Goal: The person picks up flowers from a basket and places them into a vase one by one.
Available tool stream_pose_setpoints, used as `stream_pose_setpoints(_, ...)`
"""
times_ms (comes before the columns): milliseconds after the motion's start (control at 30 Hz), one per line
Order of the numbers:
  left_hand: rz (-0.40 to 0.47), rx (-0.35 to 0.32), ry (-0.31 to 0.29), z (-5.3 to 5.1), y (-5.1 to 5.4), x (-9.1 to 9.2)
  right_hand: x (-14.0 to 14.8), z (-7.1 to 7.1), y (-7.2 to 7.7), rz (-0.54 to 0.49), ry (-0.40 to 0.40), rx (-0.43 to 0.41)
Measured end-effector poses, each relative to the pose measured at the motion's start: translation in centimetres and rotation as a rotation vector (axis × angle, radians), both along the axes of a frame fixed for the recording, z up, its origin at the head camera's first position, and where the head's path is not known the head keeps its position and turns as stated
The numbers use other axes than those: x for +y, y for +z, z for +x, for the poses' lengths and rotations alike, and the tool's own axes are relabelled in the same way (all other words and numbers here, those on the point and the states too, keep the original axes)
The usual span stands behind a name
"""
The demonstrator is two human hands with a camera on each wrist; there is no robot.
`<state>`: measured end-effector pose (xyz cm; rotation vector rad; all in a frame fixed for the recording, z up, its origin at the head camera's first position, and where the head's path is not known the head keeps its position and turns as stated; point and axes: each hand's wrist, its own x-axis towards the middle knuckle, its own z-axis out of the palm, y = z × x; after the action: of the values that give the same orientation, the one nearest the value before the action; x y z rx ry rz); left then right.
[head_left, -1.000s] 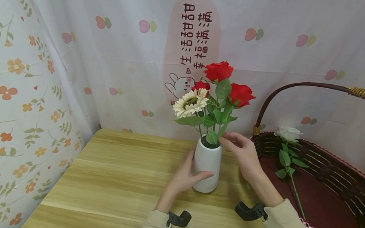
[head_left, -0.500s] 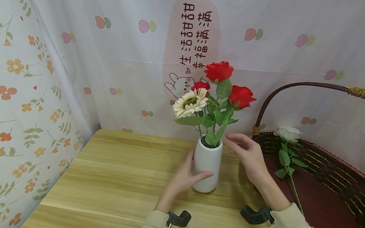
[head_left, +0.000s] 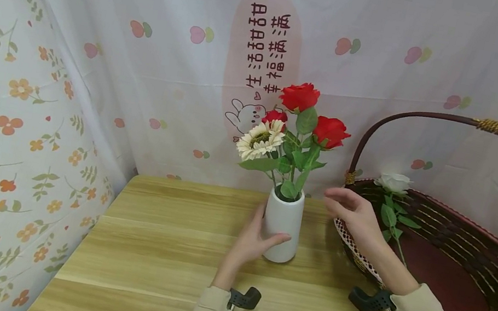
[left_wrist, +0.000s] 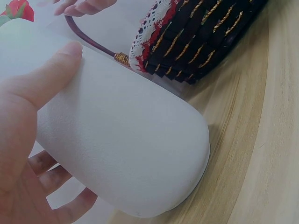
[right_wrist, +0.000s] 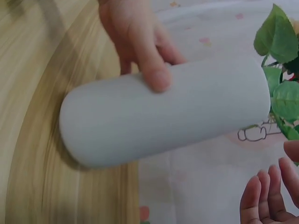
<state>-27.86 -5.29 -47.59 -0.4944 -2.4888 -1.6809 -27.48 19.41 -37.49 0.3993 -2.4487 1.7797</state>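
Note:
A white vase point(head_left: 283, 234) stands upright on the wooden table, and my left hand point(head_left: 250, 240) grips its left side. In the left wrist view the thumb lies across the vase while the other fingers curve behind it. Red roses point(head_left: 300, 96) and a cream daisy-like flower point(head_left: 260, 142) rise from the vase's mouth with green leaves. My right hand point(head_left: 358, 219) hovers between the vase and the basket, holding nothing, its fingers loosely bent and apart from the stems. A white rose point(head_left: 394, 183) lies in the basket, its stem partly hidden by the right arm.
The dark woven basket point(head_left: 473, 217) fills the right side, its arched handle point(head_left: 416, 115) standing high above it. A printed curtain point(head_left: 167, 80) hangs behind the table point(head_left: 152, 249), and a flowered cloth point(head_left: 7, 135) hangs at the left.
My right hand has moved away from the flower stems at the vase's mouth, rightward to the basket's near-left rim. My left hand and the vase have stayed in place.

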Motion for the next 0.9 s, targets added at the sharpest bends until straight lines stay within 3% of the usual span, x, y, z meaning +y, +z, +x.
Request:
stream_pose_setpoints(200, 0.004, 0.002, -0.011, 0.0, 0.0, 0.0, 1.5, -0.1, 0.0, 0.058, -0.010, -0.003)
stream_pose_setpoints(500, 0.012, 0.004, -0.009, 0.4, 0.3, -0.1, 3.2, -0.2, 0.7, 0.021, -0.012, 0.029)
stream_pose_setpoints(900, -0.004, -0.001, -0.007, 0.2, 0.1, -0.2, 6.5, -0.8, 1.4, 0.142, -0.086, 0.099)
